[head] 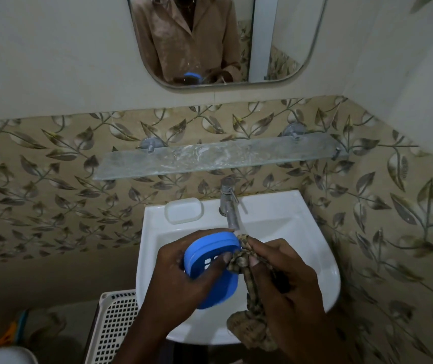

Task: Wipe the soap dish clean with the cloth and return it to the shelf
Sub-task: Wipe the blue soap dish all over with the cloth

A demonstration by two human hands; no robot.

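A blue plastic soap dish (211, 248) with drain slots is tilted over the white basin (315, 258), gripped by my left hand (181, 282). My right hand (286, 285) holds a brown patterned cloth (239, 262) bunched against the dish's right inner edge; the cloth's tail hangs below the hand. The glass shelf (223, 157) on the tiled wall above the tap carries nothing.
A metal tap (229, 203) rises at the back of the basin, just behind the dish. A white translucent lid or tray (183, 210) lies on the basin's back left ledge. A white perforated basket (112, 324) stands lower left. A mirror (225, 40) hangs above the shelf.
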